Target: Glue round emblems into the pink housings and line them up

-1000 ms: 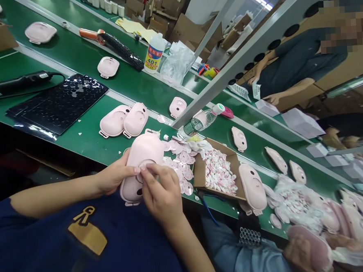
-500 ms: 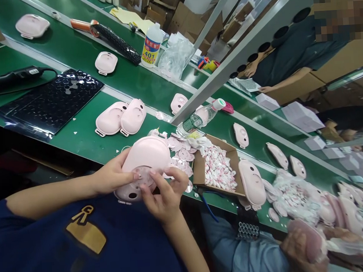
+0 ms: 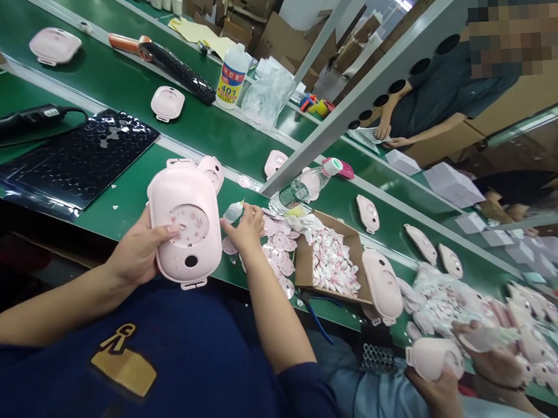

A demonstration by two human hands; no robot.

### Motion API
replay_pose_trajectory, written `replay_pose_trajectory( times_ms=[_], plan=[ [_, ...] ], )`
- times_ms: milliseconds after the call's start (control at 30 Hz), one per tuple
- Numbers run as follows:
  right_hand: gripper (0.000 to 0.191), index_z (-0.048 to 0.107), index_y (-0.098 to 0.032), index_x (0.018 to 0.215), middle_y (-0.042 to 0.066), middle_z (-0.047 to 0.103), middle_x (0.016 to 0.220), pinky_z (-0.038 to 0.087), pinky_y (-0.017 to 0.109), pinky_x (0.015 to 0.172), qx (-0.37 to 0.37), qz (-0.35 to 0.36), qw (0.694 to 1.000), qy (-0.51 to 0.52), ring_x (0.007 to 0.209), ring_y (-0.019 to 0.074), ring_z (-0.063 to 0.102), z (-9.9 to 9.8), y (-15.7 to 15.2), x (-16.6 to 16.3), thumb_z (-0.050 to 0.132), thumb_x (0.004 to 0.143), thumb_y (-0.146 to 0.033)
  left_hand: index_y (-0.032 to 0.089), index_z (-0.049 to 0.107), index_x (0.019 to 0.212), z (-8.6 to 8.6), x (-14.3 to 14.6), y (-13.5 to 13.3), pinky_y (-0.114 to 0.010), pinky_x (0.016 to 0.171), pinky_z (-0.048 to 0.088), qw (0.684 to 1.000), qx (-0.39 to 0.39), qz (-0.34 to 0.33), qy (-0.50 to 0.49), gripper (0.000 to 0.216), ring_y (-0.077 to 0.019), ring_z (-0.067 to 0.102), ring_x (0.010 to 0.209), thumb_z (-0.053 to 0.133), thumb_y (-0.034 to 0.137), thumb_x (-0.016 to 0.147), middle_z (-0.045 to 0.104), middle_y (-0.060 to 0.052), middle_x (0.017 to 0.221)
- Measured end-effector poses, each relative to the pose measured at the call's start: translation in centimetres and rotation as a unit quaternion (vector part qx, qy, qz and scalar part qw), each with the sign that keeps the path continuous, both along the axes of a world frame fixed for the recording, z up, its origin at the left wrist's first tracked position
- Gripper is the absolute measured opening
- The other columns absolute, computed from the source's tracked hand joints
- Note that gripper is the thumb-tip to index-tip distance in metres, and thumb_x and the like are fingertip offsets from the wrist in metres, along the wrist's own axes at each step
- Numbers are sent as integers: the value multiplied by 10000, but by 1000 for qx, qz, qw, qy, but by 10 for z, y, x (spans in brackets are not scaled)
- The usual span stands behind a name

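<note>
My left hand [image 3: 142, 246] grips a pale pink plastic shell [image 3: 183, 183] by its left side. The thumb lies over a round printed disc [image 3: 195, 223] set in the shell's recess. Over the bench, my right hand [image 3: 247, 230] is at a small squeeze bottle [image 3: 233, 212] with a thin tip, thumb and fingers apart around it. Whether they touch it I cannot tell. Loose pink discs [image 3: 278, 240] are scattered beside this hand. Another pink shell [image 3: 212, 170] lies partly hidden behind the held one.
Right of the discs stand a cardboard box [image 3: 306, 264] of small white-and-pink pieces and a clear water bottle [image 3: 301, 185]. Black patterned sheets [image 3: 82, 164] lie at left. A 401 bottle [image 3: 233, 76] stands farther back. A co-worker's hands [image 3: 436, 395] hold another shell at right.
My right hand has left the disc and moved to the small bottle on the bench. My left hand has shifted the shell left and turned it more upright, disc facing me.
</note>
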State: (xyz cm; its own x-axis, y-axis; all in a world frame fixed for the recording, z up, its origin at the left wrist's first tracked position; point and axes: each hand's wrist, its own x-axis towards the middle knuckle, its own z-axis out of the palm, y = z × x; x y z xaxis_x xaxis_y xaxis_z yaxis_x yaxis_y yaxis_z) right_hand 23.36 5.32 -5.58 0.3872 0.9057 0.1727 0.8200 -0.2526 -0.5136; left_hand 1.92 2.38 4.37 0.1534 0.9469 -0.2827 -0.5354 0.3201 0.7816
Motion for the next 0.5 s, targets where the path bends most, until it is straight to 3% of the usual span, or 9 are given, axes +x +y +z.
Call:
replay_pose_trajectory(
  times_ms=[100,167,233,300,367,500],
  plan=[
    [405,638,-189,1140,180,494,1340,371,588,1062,25,17,999,9,1274,377,472,15,11,-2,709,799,-396,293,550,1388,-10,-9,-4,-424,868,630,999,-16,-29,7,873,-315,708,1033,888,207,588,758,-55,1098],
    [346,609,-191,1113,177,498,1367,372,547,1099,53,44,997,18,1325,346,462,31,0,0,675,824,-370,300,561,1370,-18,-17,-6,-439,916,610,999,-7,-41,17,889,-342,673,1129,914,246,556,733,-65,1178],
    [323,530,-216,1144,166,521,1377,415,505,1090,100,103,988,62,1342,303,485,50,-24,3,612,866,-359,310,567,1363,-26,-23,-9,-467,975,578,998,21,-49,39,887,-362,642,1194,922,283,552,711,-74,1234],
    [323,428,-250,1196,145,598,1299,491,485,1011,172,221,942,183,1259,274,581,66,-57,5,555,906,-317,309,559,1374,-33,-26,-12,-493,1012,548,994,61,-55,74,843,-371,630,1219,904,316,605,695,-87,1269],
    [370,381,-267,1236,95,656,1159,544,426,924,154,296,912,239,1104,235,662,80,-92,5,546,906,-244,289,550,1380,-37,-26,-15,-502,1029,533,986,105,-65,114,782,-368,634,1217,871,314,668,686,-101,1294],
    [430,413,-211,1287,66,623,1041,569,311,795,78,293,947,106,891,180,667,102,-146,-4,568,885,-219,282,566,1358,-34,-21,-17,-469,1010,557,964,194,-81,165,680,-341,679,1167,810,267,724,707,-94,1276]
  ],
)
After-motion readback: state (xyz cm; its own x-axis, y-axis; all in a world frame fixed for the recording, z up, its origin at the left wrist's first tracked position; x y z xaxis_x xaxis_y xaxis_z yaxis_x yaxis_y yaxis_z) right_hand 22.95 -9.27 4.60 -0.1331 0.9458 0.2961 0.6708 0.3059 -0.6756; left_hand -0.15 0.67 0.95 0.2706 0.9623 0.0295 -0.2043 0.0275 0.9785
